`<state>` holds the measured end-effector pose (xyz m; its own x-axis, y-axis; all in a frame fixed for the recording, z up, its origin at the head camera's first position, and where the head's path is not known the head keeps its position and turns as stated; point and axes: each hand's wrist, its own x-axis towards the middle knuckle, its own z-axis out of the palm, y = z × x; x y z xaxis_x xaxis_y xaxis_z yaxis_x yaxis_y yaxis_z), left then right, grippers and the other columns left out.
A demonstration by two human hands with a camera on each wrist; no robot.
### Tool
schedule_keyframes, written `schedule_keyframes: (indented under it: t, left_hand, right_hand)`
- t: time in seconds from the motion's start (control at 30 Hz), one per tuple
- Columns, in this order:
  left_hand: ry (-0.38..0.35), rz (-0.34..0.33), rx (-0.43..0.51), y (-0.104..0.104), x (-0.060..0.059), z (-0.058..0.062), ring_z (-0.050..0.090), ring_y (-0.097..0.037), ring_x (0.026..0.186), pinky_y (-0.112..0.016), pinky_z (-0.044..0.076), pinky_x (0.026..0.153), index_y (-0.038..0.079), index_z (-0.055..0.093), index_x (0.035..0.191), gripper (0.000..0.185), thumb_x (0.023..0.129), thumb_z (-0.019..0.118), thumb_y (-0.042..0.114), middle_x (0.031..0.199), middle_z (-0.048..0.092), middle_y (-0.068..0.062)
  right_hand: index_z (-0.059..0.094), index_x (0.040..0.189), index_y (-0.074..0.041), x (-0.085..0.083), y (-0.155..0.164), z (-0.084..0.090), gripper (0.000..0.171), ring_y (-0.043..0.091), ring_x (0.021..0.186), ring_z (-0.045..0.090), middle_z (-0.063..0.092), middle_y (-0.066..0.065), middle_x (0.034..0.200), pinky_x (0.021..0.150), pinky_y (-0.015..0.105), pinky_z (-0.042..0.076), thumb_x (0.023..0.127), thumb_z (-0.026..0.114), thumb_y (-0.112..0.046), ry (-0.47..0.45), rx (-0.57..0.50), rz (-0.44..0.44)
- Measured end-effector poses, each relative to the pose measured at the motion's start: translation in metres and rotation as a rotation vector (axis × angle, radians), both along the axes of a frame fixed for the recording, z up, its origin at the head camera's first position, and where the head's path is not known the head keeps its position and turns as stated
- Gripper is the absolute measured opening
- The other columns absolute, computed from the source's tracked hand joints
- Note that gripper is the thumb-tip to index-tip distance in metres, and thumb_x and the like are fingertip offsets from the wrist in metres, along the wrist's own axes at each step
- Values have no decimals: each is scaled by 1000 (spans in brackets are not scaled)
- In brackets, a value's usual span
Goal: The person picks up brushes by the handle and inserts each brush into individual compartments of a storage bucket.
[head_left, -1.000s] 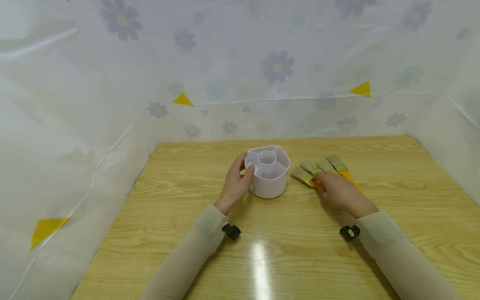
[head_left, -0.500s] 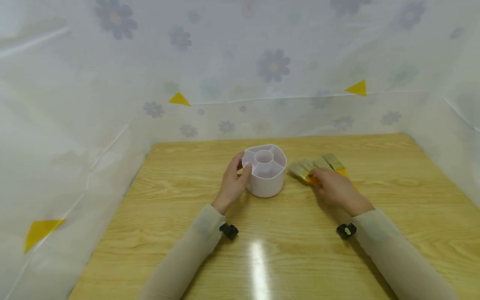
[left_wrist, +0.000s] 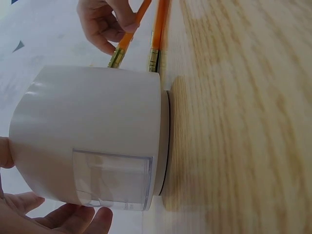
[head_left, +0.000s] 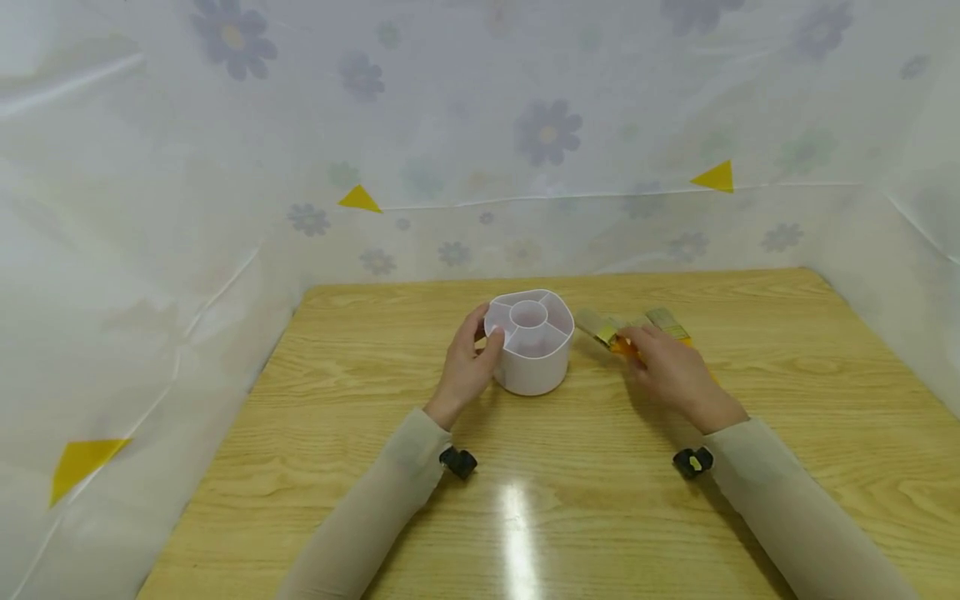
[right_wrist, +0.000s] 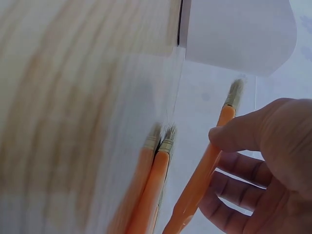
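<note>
Far left of left grip (head_left: 467, 362): floral sheeting (head_left: 172, 167), yellow patch (head_left: 86, 465). That grip curls round the left side of white divided organizer (head_left: 534, 371), upright on surface (head_left: 592, 517), between grips. Next, one raised brush (head_left: 602, 331), bristles toward organizer, pinched in right grip (head_left: 675, 373). Other brushes (head_left: 667, 323) lie under and beyond, partly hidden by it.
</note>
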<state>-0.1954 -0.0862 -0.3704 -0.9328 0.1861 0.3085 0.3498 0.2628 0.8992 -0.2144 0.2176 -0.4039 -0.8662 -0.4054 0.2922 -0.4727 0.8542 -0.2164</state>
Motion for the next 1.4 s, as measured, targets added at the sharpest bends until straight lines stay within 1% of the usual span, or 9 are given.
schedule_keyframes:
  t: [0.17, 0.33, 0.6, 0.8, 0.97, 1.17, 1.3, 1.4]
  left_hand:
    - [1, -9, 7, -1, -1, -1, 48, -38, 121, -51, 46, 94, -4, 32, 145, 48, 101, 46, 11, 135, 46, -27]
    - [4, -15, 9, -1, -1, -1, 48, -38, 121, -51, 46, 93, -4, 32, 145, 49, 101, 46, 11, 135, 46, -27]
    - [-1, -16, 4, -1, -1, 0, 49, -36, 121, -50, 46, 93, -3, 33, 145, 48, 101, 45, 12, 135, 45, -26]
    - [-3, -14, 6, -1, -1, 0, 49, -36, 121, -50, 47, 93, -3, 33, 145, 48, 101, 45, 12, 135, 46, -26]
    - [1, -19, 4, -1, -1, 0, 49, -35, 121, -50, 47, 92, -3, 34, 145, 47, 102, 45, 13, 136, 45, -25]
    - [5, -22, 3, -1, -1, 0, 48, -35, 122, -50, 47, 92, -3, 34, 145, 47, 102, 44, 12, 137, 44, -25]
    - [4, -19, 0, -1, -1, 0, 48, -35, 122, -50, 47, 92, -3, 33, 145, 47, 102, 44, 12, 138, 44, -25]
    - [1, -18, -1, 0, -1, 0, 48, -35, 122, -50, 47, 93, -3, 33, 145, 47, 102, 44, 12, 138, 44, -25]
  right_hand:
    - [57, 123, -4, -1, -1, 0, 36, 29, 82, 61, 61, 15, 103, 63, 46, 52, 88, 66, -7, 44, -23, 5]
    - [57, 122, -3, -1, -1, 0, 38, 29, 80, 60, 61, 15, 102, 60, 46, 51, 86, 67, -5, 69, -47, 12]
    - [58, 121, -2, -2, -1, -1, 39, 27, 73, 58, 60, 15, 96, 55, 43, 49, 84, 70, -4, 140, -72, 25]
    - [58, 120, -1, -3, -2, -1, 40, 25, 69, 57, 59, 14, 93, 53, 40, 49, 82, 70, -2, 195, -92, 48]
    - [58, 118, 0, -4, -1, -2, 39, 26, 69, 57, 59, 14, 92, 53, 40, 49, 81, 71, 0, 242, -97, 67]
    - [58, 116, -1, -5, -2, -2, 39, 24, 65, 54, 58, 13, 90, 47, 38, 47, 80, 71, 0, 295, -111, 77]
    - [59, 116, -2, -5, -2, -2, 38, 25, 67, 55, 58, 13, 91, 46, 39, 47, 80, 71, 0, 319, -123, 79]
    - [58, 117, -3, -5, -3, -1, 38, 27, 70, 56, 59, 14, 93, 48, 41, 48, 81, 70, 0, 326, -133, 77]
